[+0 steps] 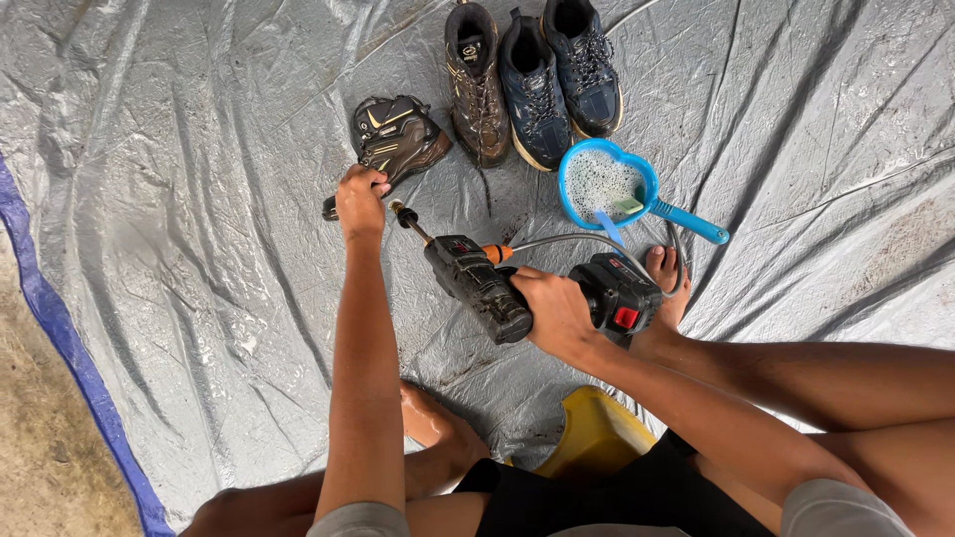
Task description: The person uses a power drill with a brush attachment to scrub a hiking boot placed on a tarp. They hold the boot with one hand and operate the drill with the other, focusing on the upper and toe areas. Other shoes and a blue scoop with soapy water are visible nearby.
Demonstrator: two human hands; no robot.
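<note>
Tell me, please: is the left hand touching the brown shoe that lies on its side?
Touching. In the head view, the left hand grips the edge of the brown shoe, its fingers curled over the rim with no gap.

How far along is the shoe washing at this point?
Early on. Set up: soapy water fills the blue scoop. In hand: left hand tilts the brown shoe while right hand aims the spray gun at it. Left: three shoes wait, one brown one looking muddy.

No packages, signs or screens here — only a small red square label [626,317] on the black battery block [619,291], just right of the right hand [555,313].
</note>
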